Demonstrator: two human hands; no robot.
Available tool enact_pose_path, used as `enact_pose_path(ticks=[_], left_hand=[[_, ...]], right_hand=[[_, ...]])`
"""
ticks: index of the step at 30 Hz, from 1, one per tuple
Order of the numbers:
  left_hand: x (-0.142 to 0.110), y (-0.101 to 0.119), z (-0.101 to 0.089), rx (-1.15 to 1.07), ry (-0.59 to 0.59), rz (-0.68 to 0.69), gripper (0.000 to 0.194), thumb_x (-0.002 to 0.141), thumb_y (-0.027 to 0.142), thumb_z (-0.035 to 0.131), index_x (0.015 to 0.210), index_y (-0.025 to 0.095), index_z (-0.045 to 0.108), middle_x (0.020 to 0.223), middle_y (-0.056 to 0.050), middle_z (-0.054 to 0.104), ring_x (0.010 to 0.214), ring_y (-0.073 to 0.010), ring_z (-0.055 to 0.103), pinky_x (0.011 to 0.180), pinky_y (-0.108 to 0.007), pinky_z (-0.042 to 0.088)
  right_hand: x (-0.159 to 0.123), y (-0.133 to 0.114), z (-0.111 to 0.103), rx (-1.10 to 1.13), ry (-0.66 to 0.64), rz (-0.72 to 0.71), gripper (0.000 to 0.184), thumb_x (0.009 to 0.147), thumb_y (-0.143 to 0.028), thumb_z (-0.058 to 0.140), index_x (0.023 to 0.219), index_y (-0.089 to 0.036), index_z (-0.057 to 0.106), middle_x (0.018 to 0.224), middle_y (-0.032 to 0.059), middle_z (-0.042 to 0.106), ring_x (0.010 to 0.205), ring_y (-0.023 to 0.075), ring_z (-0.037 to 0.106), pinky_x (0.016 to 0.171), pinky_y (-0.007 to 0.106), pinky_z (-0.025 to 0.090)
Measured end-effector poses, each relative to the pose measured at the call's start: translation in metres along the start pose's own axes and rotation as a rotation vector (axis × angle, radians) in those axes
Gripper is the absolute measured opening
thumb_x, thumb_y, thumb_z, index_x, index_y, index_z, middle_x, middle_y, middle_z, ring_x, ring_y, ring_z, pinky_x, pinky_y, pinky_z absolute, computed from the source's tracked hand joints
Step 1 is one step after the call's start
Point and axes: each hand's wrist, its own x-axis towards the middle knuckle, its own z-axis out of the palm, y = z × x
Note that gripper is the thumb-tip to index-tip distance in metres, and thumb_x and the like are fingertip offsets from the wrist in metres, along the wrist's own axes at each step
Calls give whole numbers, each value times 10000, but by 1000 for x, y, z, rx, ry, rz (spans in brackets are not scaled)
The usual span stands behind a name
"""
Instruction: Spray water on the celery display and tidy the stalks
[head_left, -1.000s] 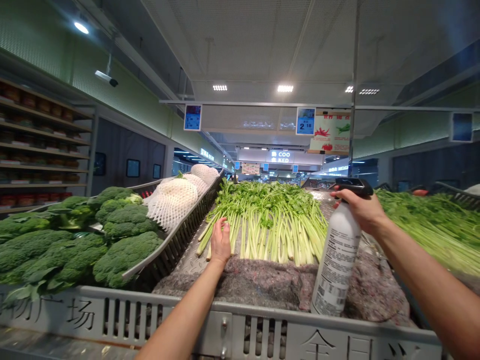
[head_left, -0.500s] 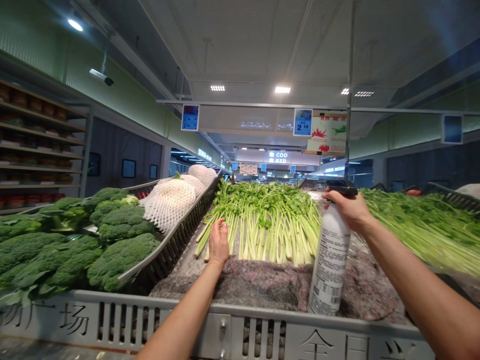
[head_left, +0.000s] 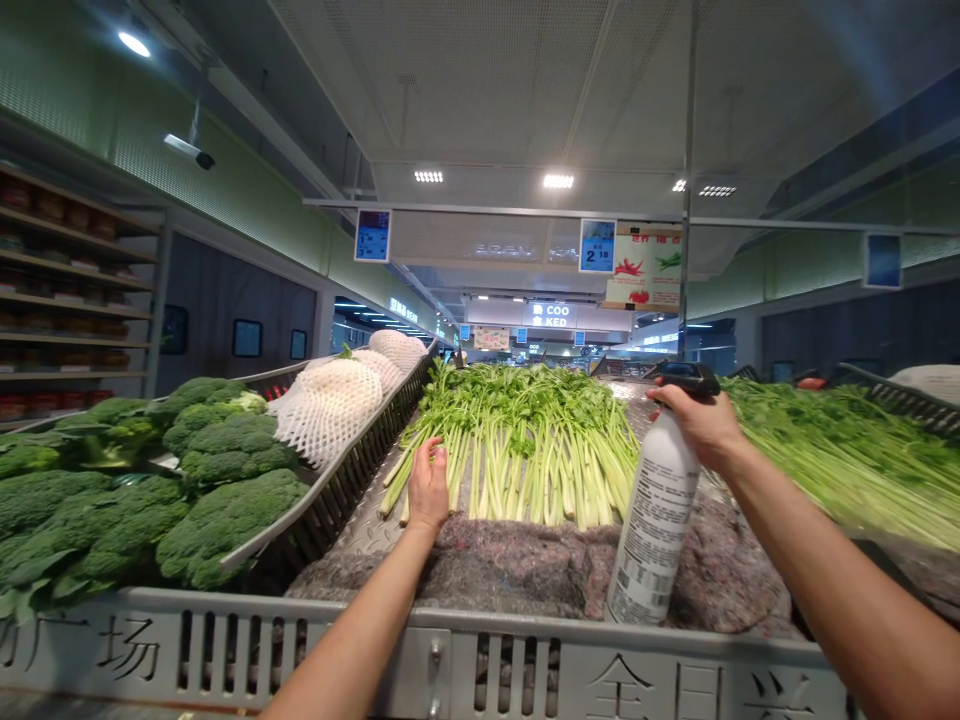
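Note:
My right hand (head_left: 699, 424) grips the black trigger head of a white spray bottle (head_left: 649, 522), which hangs tilted over the grey felt cloth (head_left: 517, 560) in a metal display bin (head_left: 465, 660). My left hand (head_left: 427, 487) rests with fingers curled over the pale stalk ends at the left edge of a pile of leafy celery (head_left: 525, 440). The celery lies in rows with stalk ends toward me and leaves away.
Broccoli heads (head_left: 195, 500) fill the sloped tray on the left, with net-wrapped white vegetables (head_left: 330, 400) behind them. More green stalks (head_left: 847, 450) lie in the bin on the right. Price signs hang overhead. Shelves line the left wall.
Both hands keep their places on the celery and the bottle; the view has drifted slightly right, so everything sits a little more to the left.

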Motion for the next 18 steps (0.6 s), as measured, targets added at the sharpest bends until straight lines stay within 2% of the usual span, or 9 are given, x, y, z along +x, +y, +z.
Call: enact_pose_path(ticks=[6,11,16,18], left_hand=[[-4,6,1,-90,-42,-5,376,813,399,287,1052,165,460,1083,-96,512,1039,-204,468,906,-377,340],[-16,21,1,-197,-110,43,367,826,386,277,1109,221,442,1163,-68,482,1096,-191,434,952,-376,316],[-24,20,-1,-170,-160,-56,382,794,413,322,1098,239,474,1219,-54,463,1150,-219,394,968,-402,312],[-24,13,-1,-128,-182,-152,398,786,412,336,1098,208,478,1226,-61,460,1168,-220,375,987,-403,284]], right_hand=[[8,6,-5,47,13,84,205,506,-202,655,700,-179,595,638,5,603,418,121,533,317,213,412],[13,13,-16,91,-26,141,278,508,-269,696,765,-204,612,706,27,624,450,133,549,316,212,411],[18,18,-20,77,-38,239,439,503,-344,715,899,-196,597,690,42,638,475,150,556,334,208,405],[21,21,-18,81,-37,276,484,507,-353,713,939,-187,575,807,51,647,519,157,574,376,221,431]])
